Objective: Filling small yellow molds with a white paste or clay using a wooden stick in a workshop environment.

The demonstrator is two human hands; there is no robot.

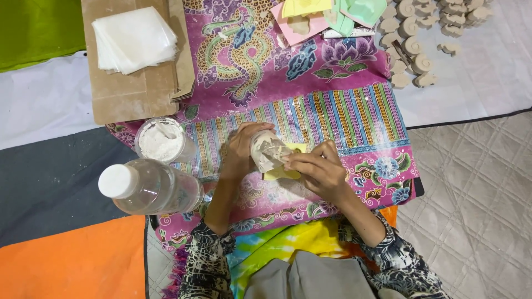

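Observation:
My left hand (239, 148) grips a clear plastic cup (267, 150) smeared with pale plaster, tipped on its side. My right hand (318, 169) touches the cup's mouth with its fingertips, fingers bent. Under both hands lies a small yellow mould (281, 173), mostly hidden, resting on a pink patterned cloth (332, 116). I cannot tell whether anything flows from the cup.
A tub of white powder (160, 140) and a clear bottle with a white cap (147, 185) stand to the left. Brown cardboard with stacked white sheets (133, 39) lies at the far left. Coloured moulds (327, 14) and several beige cast pieces (418, 33) sit at the far right.

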